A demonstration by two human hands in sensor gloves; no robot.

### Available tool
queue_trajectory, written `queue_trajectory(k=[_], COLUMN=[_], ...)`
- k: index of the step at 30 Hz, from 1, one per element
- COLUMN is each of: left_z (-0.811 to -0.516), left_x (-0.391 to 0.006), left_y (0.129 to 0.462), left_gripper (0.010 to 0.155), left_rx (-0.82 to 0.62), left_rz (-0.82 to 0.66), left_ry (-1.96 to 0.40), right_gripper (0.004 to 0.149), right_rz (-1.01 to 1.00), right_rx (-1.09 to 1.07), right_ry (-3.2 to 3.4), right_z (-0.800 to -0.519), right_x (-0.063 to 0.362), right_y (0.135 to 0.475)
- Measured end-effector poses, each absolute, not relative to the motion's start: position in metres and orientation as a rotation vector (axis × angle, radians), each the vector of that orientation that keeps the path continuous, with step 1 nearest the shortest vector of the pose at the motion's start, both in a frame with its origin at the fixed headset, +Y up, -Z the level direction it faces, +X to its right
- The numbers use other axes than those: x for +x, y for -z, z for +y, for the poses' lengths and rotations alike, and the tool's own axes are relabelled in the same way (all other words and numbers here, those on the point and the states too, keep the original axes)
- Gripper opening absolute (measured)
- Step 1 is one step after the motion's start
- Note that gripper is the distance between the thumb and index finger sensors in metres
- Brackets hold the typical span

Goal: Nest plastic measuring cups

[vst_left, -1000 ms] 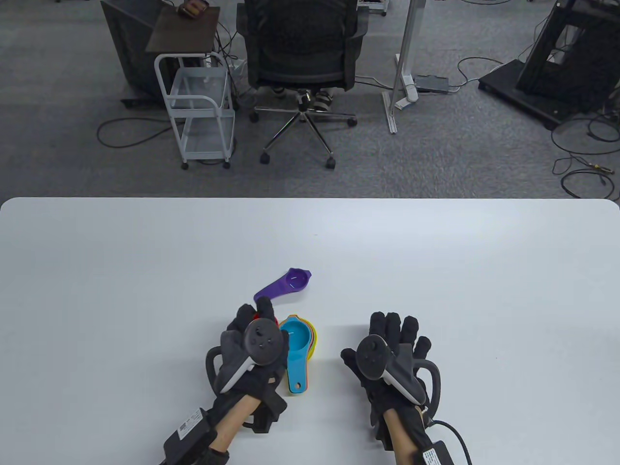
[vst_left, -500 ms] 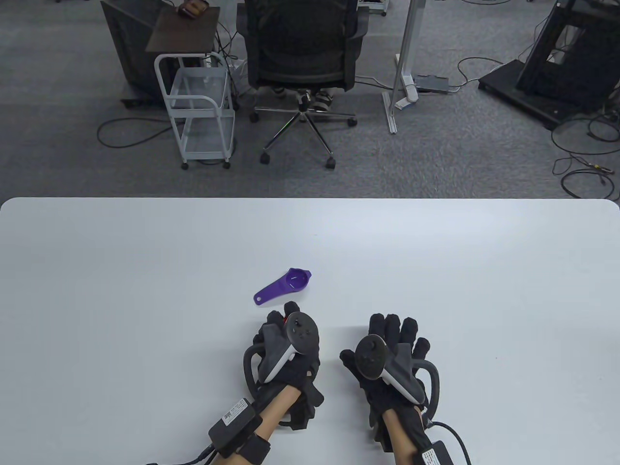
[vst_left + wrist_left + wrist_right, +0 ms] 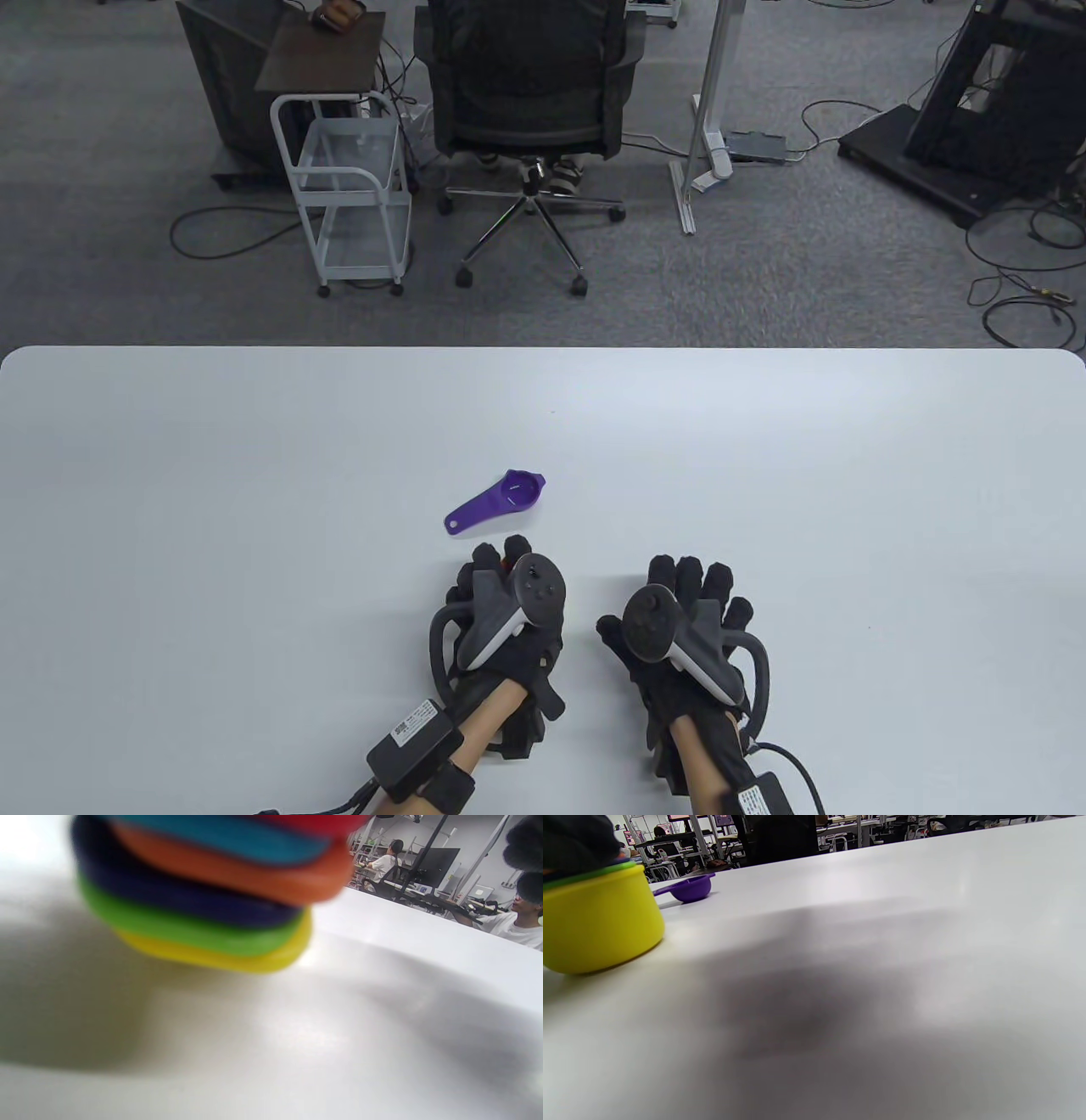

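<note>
The nested stack of measuring cups lies under my left hand [image 3: 499,567], hidden in the table view apart from a sliver of the red cup [image 3: 506,559] between the fingers. In the left wrist view the stacked handles [image 3: 203,899] show red, teal, orange, navy, green and yellow from top to bottom. In the right wrist view the yellow outer cup [image 3: 598,921] stands on the table with my left glove on top. My left hand holds the red cup down on the stack. A purple cup [image 3: 501,499] lies alone just beyond it and also shows in the right wrist view [image 3: 689,889]. My right hand [image 3: 691,586] rests flat on the table, empty.
The white table [image 3: 254,509] ends at a far edge. Beyond it on the floor stand an office chair [image 3: 530,102], a white wire cart [image 3: 352,195] and cables.
My left hand moved right with the red cup and came down over the stack, covering it. It left the purple cup's handle. The right hand stayed put.
</note>
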State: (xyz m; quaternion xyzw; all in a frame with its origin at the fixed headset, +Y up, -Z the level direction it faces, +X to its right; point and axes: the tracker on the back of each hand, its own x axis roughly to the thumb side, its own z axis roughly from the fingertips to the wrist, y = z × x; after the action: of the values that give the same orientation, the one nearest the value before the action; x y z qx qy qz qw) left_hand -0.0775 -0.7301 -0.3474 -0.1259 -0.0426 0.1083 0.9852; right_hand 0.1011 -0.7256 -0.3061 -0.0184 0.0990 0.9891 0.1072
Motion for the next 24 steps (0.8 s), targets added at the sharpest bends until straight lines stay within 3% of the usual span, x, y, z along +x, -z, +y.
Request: queue_trajectory(k=[5, 9, 16, 20, 24], left_z=[-0.722, -0.683, -0.649, -0.650, -0.673], left_x=[-0.079, -0.091, -0.127, -0.135, -0.130], left_y=[0.347, 0.346, 0.374, 0.411, 0.450], left_gripper=[0.084, 0.088, 0.072, 0.064, 0.064], left_rx=[-0.251, -0.083, 0.002, -0.069, -0.201], left_rz=[-0.109, -0.155, -0.333, -0.429, -0.405], left_ry=[-0.237, -0.286, -0.199, -0.069, 0.026], right_gripper=[0.095, 0.095, 0.094, 0.094, 0.094], right_rz=[0.285, 0.268, 0.224, 0.213, 0.239], right_rx=[-0.051, -0.046, -0.029, -0.040, -0.086], right_ry=[-2.911, -2.912, -2.928, -2.929, -2.919], right_z=[-0.725, -0.724, -0.719, -0.719, -0.723], right_x=[0.101, 0.101, 0.098, 0.100, 0.106], right_y=[0.306, 0.306, 0.304, 0.303, 0.303])
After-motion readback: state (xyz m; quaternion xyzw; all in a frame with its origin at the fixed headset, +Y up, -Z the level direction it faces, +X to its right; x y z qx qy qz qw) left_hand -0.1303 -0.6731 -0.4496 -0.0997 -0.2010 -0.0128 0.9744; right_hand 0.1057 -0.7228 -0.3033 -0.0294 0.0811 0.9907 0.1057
